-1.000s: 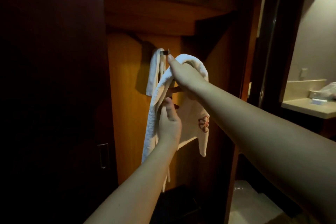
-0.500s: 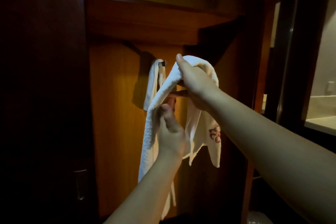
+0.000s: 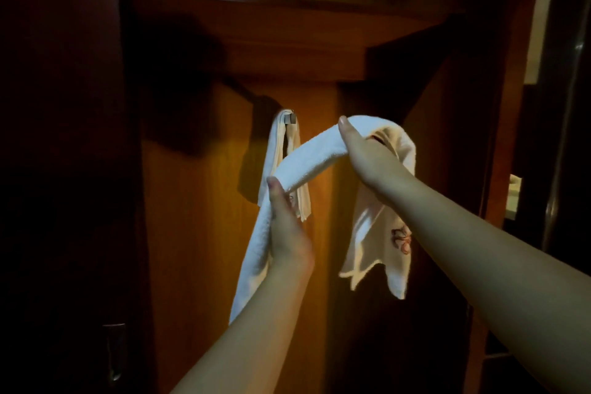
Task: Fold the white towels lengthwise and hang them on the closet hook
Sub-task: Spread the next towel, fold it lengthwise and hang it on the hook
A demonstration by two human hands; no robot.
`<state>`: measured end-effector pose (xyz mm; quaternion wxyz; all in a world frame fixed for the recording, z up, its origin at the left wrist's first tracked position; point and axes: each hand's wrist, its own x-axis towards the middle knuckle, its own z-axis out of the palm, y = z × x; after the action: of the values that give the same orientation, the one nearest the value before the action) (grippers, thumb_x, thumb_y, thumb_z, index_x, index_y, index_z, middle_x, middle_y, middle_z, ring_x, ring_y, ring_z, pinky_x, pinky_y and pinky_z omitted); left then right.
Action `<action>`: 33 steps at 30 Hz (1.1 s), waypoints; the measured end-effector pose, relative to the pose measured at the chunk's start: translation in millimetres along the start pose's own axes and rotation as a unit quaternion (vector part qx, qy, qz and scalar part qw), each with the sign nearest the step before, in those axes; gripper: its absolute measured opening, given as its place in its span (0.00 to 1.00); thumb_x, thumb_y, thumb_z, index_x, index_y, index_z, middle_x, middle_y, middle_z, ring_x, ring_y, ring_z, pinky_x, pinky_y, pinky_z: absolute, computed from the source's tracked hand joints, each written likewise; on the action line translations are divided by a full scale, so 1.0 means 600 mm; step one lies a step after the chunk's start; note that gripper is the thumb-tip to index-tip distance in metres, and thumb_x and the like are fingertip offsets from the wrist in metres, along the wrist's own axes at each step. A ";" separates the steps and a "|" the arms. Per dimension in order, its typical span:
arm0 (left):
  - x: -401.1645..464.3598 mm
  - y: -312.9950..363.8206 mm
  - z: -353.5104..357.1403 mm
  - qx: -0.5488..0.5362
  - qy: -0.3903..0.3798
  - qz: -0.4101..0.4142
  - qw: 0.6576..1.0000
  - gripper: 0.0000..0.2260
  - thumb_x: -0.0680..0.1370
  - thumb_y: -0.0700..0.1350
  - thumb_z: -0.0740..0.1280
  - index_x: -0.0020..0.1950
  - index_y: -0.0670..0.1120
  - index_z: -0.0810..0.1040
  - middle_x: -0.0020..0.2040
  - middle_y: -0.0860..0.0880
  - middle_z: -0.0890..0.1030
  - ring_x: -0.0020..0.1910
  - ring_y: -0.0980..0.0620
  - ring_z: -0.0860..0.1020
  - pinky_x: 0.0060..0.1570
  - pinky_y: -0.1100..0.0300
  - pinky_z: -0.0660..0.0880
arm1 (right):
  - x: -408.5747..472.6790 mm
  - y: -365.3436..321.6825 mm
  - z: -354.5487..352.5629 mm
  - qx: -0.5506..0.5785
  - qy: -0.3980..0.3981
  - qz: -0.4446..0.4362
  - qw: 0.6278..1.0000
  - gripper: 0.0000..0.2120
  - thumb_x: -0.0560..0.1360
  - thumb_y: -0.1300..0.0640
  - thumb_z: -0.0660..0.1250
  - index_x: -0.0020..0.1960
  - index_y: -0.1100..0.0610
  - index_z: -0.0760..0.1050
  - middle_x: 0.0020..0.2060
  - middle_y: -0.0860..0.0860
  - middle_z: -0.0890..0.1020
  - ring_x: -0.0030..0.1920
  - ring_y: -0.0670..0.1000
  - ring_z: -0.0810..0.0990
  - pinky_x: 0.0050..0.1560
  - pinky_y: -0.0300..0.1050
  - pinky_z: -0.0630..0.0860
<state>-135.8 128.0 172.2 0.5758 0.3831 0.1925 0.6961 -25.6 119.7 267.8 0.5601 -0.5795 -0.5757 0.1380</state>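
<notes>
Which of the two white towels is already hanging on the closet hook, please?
The narrow towel behind, draped over the hook. The other towel, bearing a floral emblem, is held off the hook between the left hand and right hand.

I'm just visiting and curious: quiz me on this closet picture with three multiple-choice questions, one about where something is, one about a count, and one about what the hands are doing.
1. Where is the metal hook?
A. on the closet's back panel, left of the raised right hand
B. on the dark door at far left
C. under the held towel's flower emblem

2. How many white towels show?
A. one
B. two
C. four

3. What are the hands doing?
A. both hang empty
B. only the right hand holds cloth
C. both grip the same towel

Answers:
1. A: the hook sits on the lit wooden panel, left of the right hand.
2. B: the hanging towel drapes from the hook, and the held towel is apart in the hands.
3. C: the left hand and the right hand each grip the held towel, stretched between them.
</notes>
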 end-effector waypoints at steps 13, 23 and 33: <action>0.186 0.101 -0.016 0.145 0.117 0.113 0.976 0.09 0.82 0.50 0.59 0.43 0.53 0.73 0.38 0.54 0.82 0.42 0.57 0.78 0.36 0.61 0.72 | 0.140 0.086 -0.003 0.196 0.071 0.073 0.975 0.15 0.76 0.39 0.68 0.54 0.50 0.76 0.50 0.52 0.83 0.49 0.49 0.82 0.52 0.47 0.78; 0.376 0.185 0.022 0.206 0.021 0.168 0.964 0.10 0.84 0.51 0.56 0.47 0.52 0.74 0.47 0.48 0.79 0.47 0.56 0.75 0.40 0.62 0.69 | 0.340 0.018 0.043 0.183 0.145 0.011 0.972 0.19 0.69 0.34 0.67 0.49 0.49 0.77 0.43 0.51 0.83 0.46 0.52 0.84 0.55 0.53 0.80; 0.540 0.120 0.005 0.185 0.043 0.075 0.979 0.12 0.83 0.51 0.58 0.58 0.45 0.73 0.44 0.46 0.79 0.37 0.54 0.80 0.18 0.69 0.70 | 0.478 0.074 0.110 0.146 0.138 0.036 0.979 0.14 0.76 0.40 0.67 0.49 0.50 0.77 0.48 0.55 0.84 0.50 0.55 0.83 0.55 0.50 0.78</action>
<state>-194.9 416.3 326.2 0.4321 0.4659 0.3130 0.7058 29.7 400.8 349.1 0.7076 -0.5252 -0.4453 0.1587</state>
